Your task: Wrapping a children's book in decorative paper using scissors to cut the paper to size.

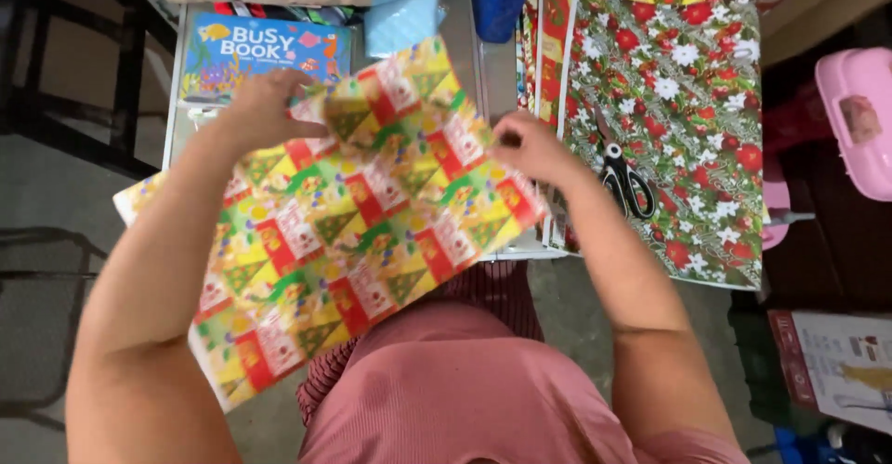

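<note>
One sheet of wrapping paper [353, 232] is pinched at its far edge by the left hand [260, 106] and right hand [525, 143], fingers closed on it. Its near edge is hung past the tabletop [465, 27]. One pair of scissors [624, 181] is laid nearby.

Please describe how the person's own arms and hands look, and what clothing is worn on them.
Both arms are bare from the shoulder down to the hands; no sleeves cover them. The left hand and right hand wear no gloves, and no rings, watch or bracelets are visible. The person wears a ribbed, dusty-pink garment on the body.
</note>
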